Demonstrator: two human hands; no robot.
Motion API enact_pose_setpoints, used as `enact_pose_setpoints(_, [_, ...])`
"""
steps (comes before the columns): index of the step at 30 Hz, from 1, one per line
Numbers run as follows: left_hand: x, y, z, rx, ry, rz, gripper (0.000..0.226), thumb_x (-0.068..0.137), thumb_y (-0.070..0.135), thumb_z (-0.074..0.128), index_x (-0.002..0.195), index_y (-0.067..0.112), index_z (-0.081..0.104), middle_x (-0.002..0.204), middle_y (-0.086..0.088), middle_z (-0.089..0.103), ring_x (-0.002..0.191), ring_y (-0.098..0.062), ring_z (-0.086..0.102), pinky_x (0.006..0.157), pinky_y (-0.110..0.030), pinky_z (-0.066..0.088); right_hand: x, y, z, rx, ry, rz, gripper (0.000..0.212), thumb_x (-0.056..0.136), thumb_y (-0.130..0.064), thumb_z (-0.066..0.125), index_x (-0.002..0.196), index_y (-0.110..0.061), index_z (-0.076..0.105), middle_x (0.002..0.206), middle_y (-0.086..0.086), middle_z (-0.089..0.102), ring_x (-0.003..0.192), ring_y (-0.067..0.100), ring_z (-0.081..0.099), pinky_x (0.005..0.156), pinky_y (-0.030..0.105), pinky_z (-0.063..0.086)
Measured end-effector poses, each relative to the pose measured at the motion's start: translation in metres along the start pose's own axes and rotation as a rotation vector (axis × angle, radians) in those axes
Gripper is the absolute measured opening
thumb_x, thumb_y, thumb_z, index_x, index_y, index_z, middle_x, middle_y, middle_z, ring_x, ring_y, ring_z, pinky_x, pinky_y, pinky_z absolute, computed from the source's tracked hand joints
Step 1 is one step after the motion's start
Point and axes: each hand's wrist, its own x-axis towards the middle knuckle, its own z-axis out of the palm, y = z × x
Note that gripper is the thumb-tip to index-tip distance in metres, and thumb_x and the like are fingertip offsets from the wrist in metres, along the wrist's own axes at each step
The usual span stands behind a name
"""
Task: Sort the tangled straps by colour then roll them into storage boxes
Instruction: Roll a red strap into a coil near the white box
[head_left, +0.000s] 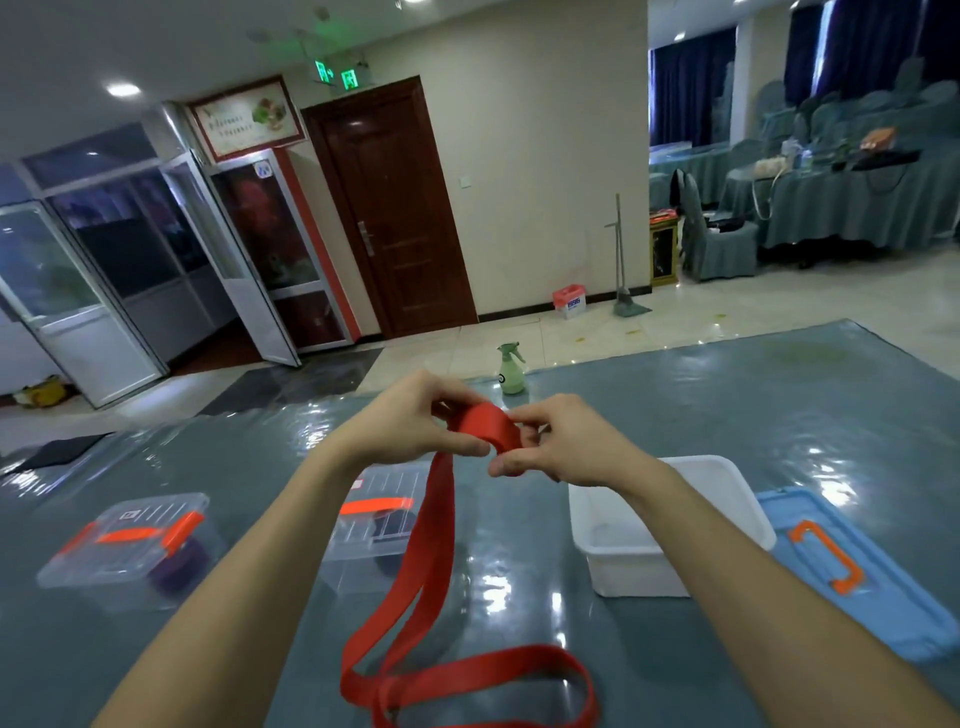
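Observation:
A red strap (427, 566) is partly wound into a roll (488, 427) held up above the table. My left hand (415, 418) grips the roll from the left, thumb under it. My right hand (550, 441) pinches it from the right. The loose tail hangs down between my forearms and lies in loops on the table near the front edge. An open white box (623, 561) stands below my right forearm, nothing visible in it. Two clear lidded boxes with orange handles stand at left (130, 540) and centre (374, 525), each with a dark roll inside.
A blue lid (857, 577) with an orange handle lies right of the white box. A green spray bottle (511, 370) stands at the table's far edge. A dark mat (57, 451) lies at far left. The table (727, 405) has a glossy teal cover.

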Motion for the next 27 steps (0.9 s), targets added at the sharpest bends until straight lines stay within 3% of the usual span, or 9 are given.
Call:
enact_pose_setpoints(3, [-0.002, -0.002, -0.002, -0.148, 0.029, -0.016, 0.044, 0.081, 0.019, 0.097, 0.123, 0.018, 0.081, 0.113, 0.002, 0.082, 0.105, -0.016, 0.077, 0.104, -0.04, 0.06, -0.005, 0.001, 0.006, 0.221, 0.077, -0.013, 0.042, 0.076, -0.035, 0.099, 0.107, -0.019, 0.076, 0.062, 0.003, 0.064, 0.051, 0.021, 0.06, 0.054, 0.031, 0.052])
enact_pose_setpoints(8, [-0.004, -0.007, -0.005, -0.137, -0.008, -0.005, 0.049, 0.079, 0.033, 0.098, 0.124, 0.027, 0.081, 0.114, 0.008, 0.081, 0.107, -0.014, 0.077, 0.104, -0.035, 0.061, -0.01, 0.004, -0.009, 0.4, 0.152, -0.003, 0.038, 0.08, -0.013, 0.096, 0.104, -0.005, 0.068, 0.061, 0.007, 0.061, 0.052, 0.023, 0.062, 0.054, 0.031, 0.054])
enact_pose_setpoints(13, [0.002, -0.009, 0.008, -0.289, -0.014, 0.009, 0.045, 0.079, 0.033, 0.097, 0.12, 0.039, 0.081, 0.112, 0.003, 0.084, 0.105, -0.016, 0.08, 0.1, -0.032, 0.062, -0.007, -0.004, -0.004, 0.77, 0.157, 0.016, 0.045, 0.087, 0.014, 0.078, 0.125, 0.018, 0.055, 0.089, 0.023, 0.054, 0.065, 0.029, 0.056, 0.064, 0.031, 0.054])
enact_pose_setpoints(15, [0.0, -0.012, 0.012, -0.383, -0.005, 0.012, 0.045, 0.079, 0.029, 0.096, 0.119, 0.042, 0.081, 0.114, 0.001, 0.084, 0.108, -0.019, 0.08, 0.099, -0.029, 0.062, -0.008, -0.006, 0.001, 0.897, 0.15, 0.04, 0.047, 0.09, 0.02, 0.069, 0.133, 0.021, 0.049, 0.091, 0.025, 0.056, 0.068, 0.027, 0.054, 0.066, 0.029, 0.054])
enact_pose_setpoints(22, [0.005, -0.013, 0.033, -0.64, 0.105, 0.013, 0.051, 0.08, 0.019, 0.093, 0.128, 0.025, 0.078, 0.12, -0.006, 0.083, 0.116, -0.022, 0.079, 0.099, -0.027, 0.061, -0.004, -0.014, 0.012, 1.239, 0.156, 0.034, 0.04, 0.097, 0.018, 0.054, 0.135, 0.006, 0.052, 0.079, 0.014, 0.059, 0.066, 0.019, 0.056, 0.075, 0.031, 0.052])
enact_pose_setpoints(27, [0.003, -0.012, 0.032, -0.707, 0.194, -0.038, 0.049, 0.076, 0.021, 0.094, 0.123, 0.021, 0.08, 0.116, -0.008, 0.084, 0.114, -0.023, 0.08, 0.102, -0.032, 0.063, -0.006, -0.007, 0.016, 1.234, 0.116, 0.014, 0.05, 0.094, 0.003, 0.069, 0.141, 0.008, 0.055, 0.101, 0.019, 0.068, 0.078, 0.019, 0.066, 0.084, 0.031, 0.059])
